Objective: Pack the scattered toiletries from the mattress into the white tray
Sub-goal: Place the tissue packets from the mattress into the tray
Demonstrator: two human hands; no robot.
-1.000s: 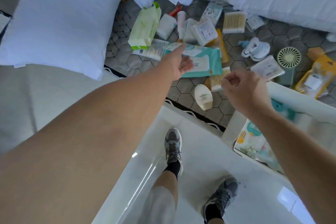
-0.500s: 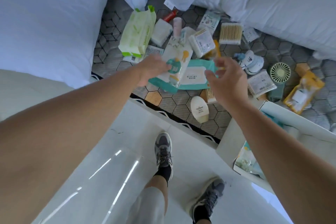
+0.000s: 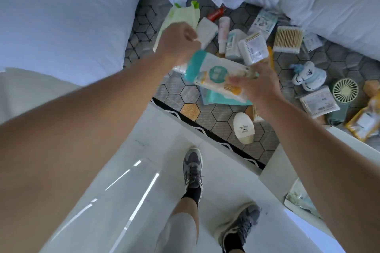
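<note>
A teal and white wipes pack [image 3: 213, 72] is lifted above the grey hexagon-patterned mattress [image 3: 222, 125]. My left hand [image 3: 176, 43] grips its left end and my right hand [image 3: 257, 86] grips its right end. A second teal pack [image 3: 218, 99] lies flat underneath. The white tray [image 3: 269, 170] stands at the lower right beside the mattress, with a printed pack [image 3: 298, 197] inside; my right forearm hides most of it. Nearby lie a white oval bottle [image 3: 243, 127], a green wipes pack [image 3: 185, 16], a cotton swab box [image 3: 287, 39] and a clear swab box [image 3: 254, 48].
White pillows [image 3: 61, 16] ring the mattress on the left and back. A green mini fan [image 3: 345, 90], baby shoes [image 3: 308, 76], a yellow pouch [image 3: 364, 123], a pink tube [image 3: 223, 31] and a red tube [image 3: 216, 13] lie scattered. My feet stand on glossy white floor [image 3: 144, 181].
My left hand picked the teal and white pack off the mattress and raised it. My right hand moved in and took hold of its other end.
</note>
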